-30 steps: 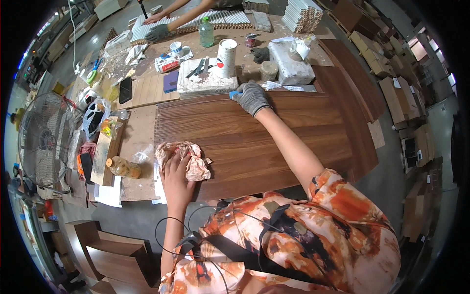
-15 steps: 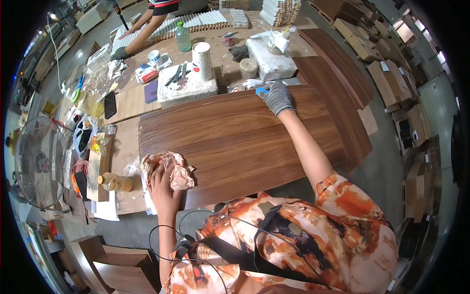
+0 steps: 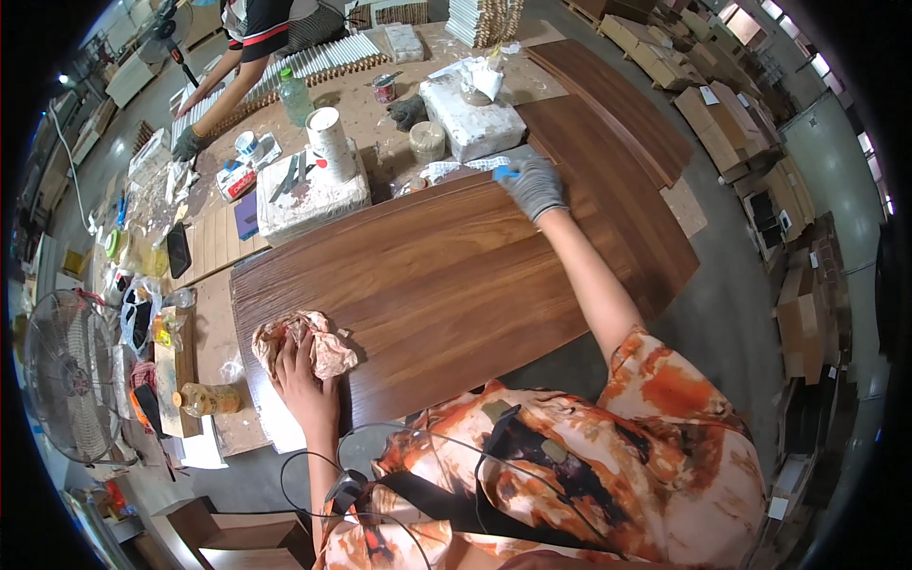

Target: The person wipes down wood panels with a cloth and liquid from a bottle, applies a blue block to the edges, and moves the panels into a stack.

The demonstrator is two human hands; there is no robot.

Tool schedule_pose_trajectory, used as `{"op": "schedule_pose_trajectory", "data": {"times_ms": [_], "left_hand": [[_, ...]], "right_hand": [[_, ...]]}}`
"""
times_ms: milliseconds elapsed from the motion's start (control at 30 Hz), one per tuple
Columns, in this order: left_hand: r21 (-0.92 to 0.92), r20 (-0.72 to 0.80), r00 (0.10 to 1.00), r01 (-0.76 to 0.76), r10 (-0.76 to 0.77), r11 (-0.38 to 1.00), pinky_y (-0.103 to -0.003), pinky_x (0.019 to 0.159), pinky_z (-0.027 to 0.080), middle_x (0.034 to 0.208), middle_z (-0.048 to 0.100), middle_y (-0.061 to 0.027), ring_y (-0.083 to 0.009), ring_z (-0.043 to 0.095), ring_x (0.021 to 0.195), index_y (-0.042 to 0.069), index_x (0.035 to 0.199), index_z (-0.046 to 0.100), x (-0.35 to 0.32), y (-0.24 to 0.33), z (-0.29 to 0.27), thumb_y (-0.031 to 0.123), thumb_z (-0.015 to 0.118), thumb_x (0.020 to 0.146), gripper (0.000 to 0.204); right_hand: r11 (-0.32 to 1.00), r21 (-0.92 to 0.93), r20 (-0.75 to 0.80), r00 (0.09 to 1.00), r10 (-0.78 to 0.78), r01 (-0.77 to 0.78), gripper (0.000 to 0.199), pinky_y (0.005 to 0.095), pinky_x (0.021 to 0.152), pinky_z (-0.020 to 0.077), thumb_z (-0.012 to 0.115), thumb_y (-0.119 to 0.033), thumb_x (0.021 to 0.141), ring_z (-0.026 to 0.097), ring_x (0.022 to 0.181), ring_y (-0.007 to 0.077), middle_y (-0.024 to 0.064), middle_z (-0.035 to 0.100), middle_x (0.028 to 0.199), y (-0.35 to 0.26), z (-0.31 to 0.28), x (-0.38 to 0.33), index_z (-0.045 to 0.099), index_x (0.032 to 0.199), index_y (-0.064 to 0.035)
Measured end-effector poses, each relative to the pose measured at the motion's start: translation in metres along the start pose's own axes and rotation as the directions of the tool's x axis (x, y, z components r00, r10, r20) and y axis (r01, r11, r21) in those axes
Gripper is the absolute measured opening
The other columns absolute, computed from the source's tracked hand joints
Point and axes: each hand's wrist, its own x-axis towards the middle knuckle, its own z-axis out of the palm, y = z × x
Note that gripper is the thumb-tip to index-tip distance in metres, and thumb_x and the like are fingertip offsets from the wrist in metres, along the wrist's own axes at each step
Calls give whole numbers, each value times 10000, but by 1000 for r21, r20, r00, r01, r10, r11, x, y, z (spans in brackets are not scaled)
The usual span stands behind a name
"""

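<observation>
a: stained crumpled cloth rag point(image 3: 302, 344), near-left corner of the dark brown wooden panel point(image 3: 446, 275); bare left hand point(image 3: 302, 380) pressed flat on it, fingers spread.

b: best kept bunched, pressure even, strokes with the grain. right side?

a: grey-gloved right hand point(image 3: 535, 184) at the far edge, pinching a small blue tool point(image 3: 505, 173).

b: panel middle lies open; clutter crowds the far edge, drop-off near.

The bare left hand point(image 3: 302, 372) lies palm down, fingers spread, at seven o'clock. The right arm stretches straight out, its grey-gloved right hand point(image 3: 537, 186) curled closed at one o'clock.
</observation>
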Motion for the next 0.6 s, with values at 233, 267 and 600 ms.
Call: {"op": "schedule_pose_trajectory", "data": {"times_ms": [233,267,600], "left_hand": [[-4,-9,1000,21,-21,1000,-488,1213,225,1487,519,-132,-353,406,1422,162,1371,622,-6,-2,3,47,669,720,662],[-19,-9,1000,22,-22,1000,-487,1215,220,1497,516,-124,-356,407,1421,167,1381,618,-6,-3,4,58,665,726,665],[22,-11,1000,11,-11,1000,-495,1203,236,1532,500,-98,-354,413,1422,181,1390,618,-7,-4,4,142,707,760,637]], "right_hand": [[979,76,-79,980,-183,189,312,448,845,544,773,-337,786,672,920,350,216,701,981,-42,-3,-4,774,929,-60],[974,57,-96,973,-212,218,306,442,835,548,763,-341,791,671,921,344,222,695,988,-43,-2,-8,774,932,-70],[977,-73,-64,979,194,-198,369,436,960,539,814,-368,775,687,1022,359,234,712,1107,90,-29,18,796,1005,-80]]}}
